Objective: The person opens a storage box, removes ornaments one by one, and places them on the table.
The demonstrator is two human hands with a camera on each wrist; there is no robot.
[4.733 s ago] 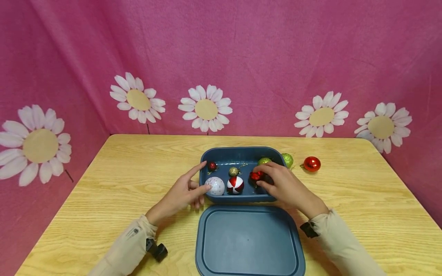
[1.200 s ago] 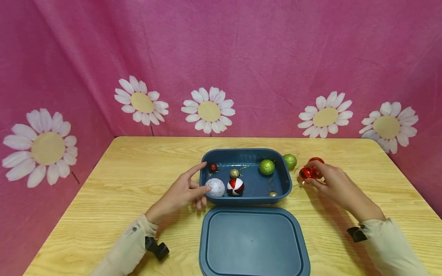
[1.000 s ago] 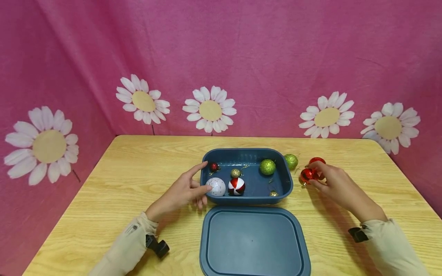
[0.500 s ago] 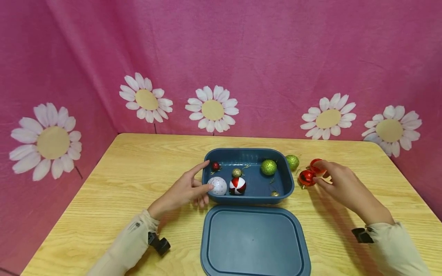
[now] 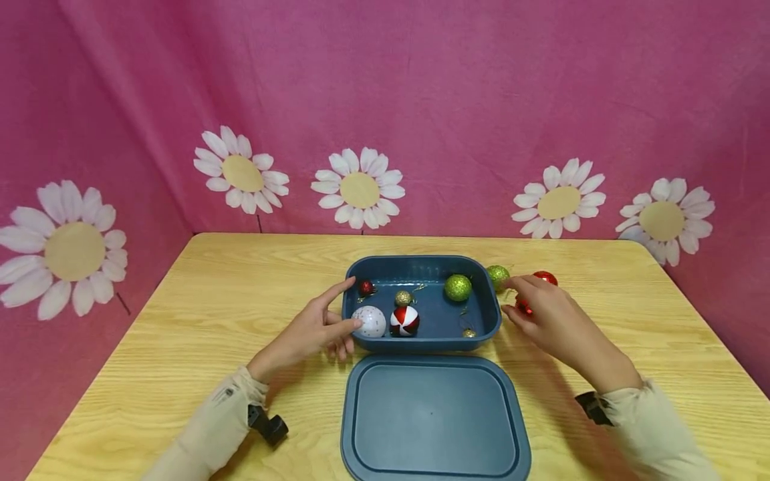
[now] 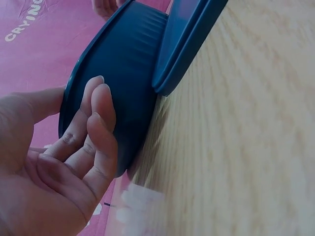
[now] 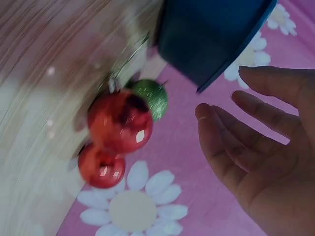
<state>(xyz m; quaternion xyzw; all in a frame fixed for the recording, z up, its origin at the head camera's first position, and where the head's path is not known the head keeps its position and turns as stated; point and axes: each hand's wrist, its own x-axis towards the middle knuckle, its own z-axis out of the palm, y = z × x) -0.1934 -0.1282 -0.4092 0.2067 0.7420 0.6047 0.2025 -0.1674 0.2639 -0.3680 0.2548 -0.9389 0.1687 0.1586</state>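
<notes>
Nearest lies the blue lid [image 5: 433, 417], flat on the wooden table [image 5: 180, 314]. Just beyond it stands the blue tub [image 5: 421, 342]. The left hand [image 5: 313, 329] rests on the tub's left wall, fingers loosely together against the outside, forefinger stretched along the rim. The right hand [image 5: 541, 319] hovers right of the tub, fingers relaxed and apart, holding nothing. Just beside its fingertips lie two red baubles [image 7: 119, 123] and a green glitter bauble [image 5: 498, 276] on the table, at the tub's far right corner.
</notes>
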